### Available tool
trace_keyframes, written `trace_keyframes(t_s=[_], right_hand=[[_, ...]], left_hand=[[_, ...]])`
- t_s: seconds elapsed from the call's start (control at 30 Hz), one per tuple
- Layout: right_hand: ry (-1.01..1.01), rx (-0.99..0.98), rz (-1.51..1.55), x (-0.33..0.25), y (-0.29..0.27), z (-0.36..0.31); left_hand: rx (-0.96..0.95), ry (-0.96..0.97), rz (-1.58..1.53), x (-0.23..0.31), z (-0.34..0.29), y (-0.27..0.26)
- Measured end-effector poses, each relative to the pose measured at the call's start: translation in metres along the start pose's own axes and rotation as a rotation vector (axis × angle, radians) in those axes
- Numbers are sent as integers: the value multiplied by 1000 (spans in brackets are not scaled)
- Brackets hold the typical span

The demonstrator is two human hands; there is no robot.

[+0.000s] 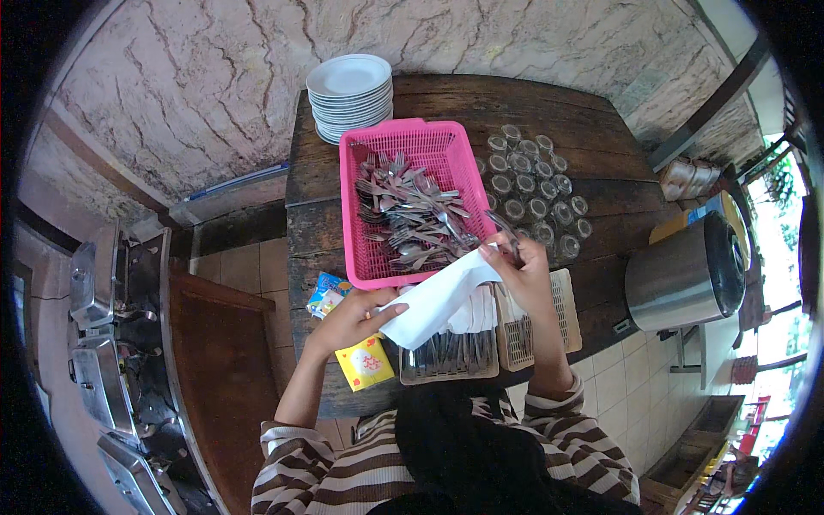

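My left hand point(354, 319) pinches one end of a white paper sleeve or napkin point(442, 293), held slantwise in front of me. My right hand point(525, 270) is closed on some metal cutlery point(505, 227) at the paper's other end; its exact kind is hard to make out. Just beyond is a pink plastic basket point(350, 232) heaped with loose forks and spoons point(412, 206). Beneath the paper, a beige basket point(450, 376) holds cutlery in white paper, handles toward me. A second beige basket point(568, 318) stands beside it, partly behind my right forearm.
White plates point(350, 79) are stacked at the back left. Several glass jars or tumblers point(538, 208) stand right of the pink basket. A yellow pack point(366, 362) and a blue pack point(329, 293) lie by my left arm. A large metal pot point(674, 279) stands at the right.
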State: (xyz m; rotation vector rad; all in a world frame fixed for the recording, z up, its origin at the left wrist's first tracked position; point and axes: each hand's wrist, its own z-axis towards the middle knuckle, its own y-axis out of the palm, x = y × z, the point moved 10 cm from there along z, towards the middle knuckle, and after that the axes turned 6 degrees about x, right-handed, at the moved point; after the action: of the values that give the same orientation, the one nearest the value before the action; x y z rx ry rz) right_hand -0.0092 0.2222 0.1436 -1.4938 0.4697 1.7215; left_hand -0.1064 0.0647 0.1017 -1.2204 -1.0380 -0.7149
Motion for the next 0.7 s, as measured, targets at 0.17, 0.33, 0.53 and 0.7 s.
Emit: trace_keyframes(t_s=[0.17, 0.33, 0.53, 0.7], right_hand=[[-37, 56, 42, -20, -2, -4], [-68, 19, 12, -22, 3, -5], [-71, 81, 42, -23, -2, -10], [-9, 130, 148, -24, -7, -12]], left_hand=[[352, 312, 117, 24, -4, -37], [453, 338, 142, 35, -11, -48], [458, -11, -82, -24, -17, -51], [392, 158, -274, -14, -14, -49]])
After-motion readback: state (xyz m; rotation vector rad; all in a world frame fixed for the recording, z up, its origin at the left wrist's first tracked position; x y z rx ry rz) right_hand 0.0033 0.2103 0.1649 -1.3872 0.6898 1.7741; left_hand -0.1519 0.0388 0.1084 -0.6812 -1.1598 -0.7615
